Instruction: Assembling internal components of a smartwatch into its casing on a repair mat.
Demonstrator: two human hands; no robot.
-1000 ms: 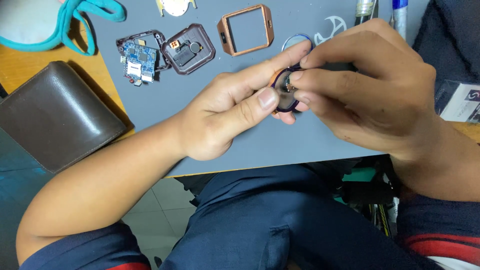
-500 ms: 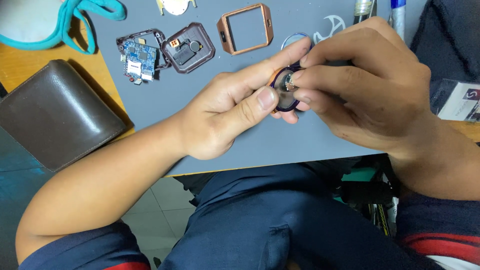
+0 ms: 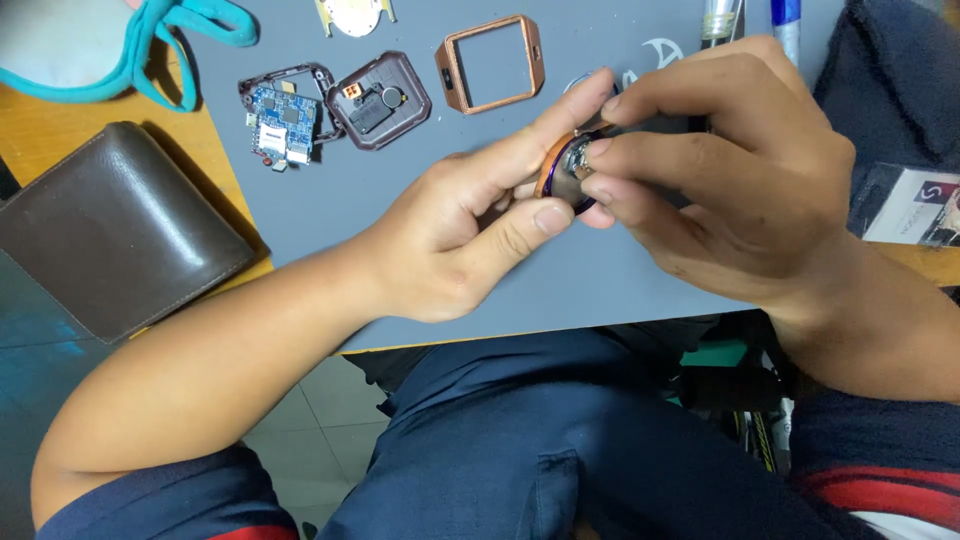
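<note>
We've got a grey mat (image 3: 420,215) spread over an orange wooden table (image 3: 40,140), with pale floor tiles (image 3: 330,400) showing below the edge past our blue trousers. On the mat up top sit a blue circuit board (image 3: 281,122), a dark square watch case back (image 3: 378,100) just beside it, and a copper square bezel (image 3: 491,63) a bit further right. A brown leather wallet (image 3: 115,228) lies on the table left of the mat, half hanging off the edge, and a teal strap (image 3: 165,40) curls in the top left corner.

The small round part with a copper rim (image 3: 566,172) is up off the mat, pinched between both hands. Our left hand (image 3: 455,240) grips it with index finger along the top and thumb underneath. Our right hand (image 3: 740,170) closes on it from the other side, fingers (image 3: 610,150) pressing on its shiny face.
</note>
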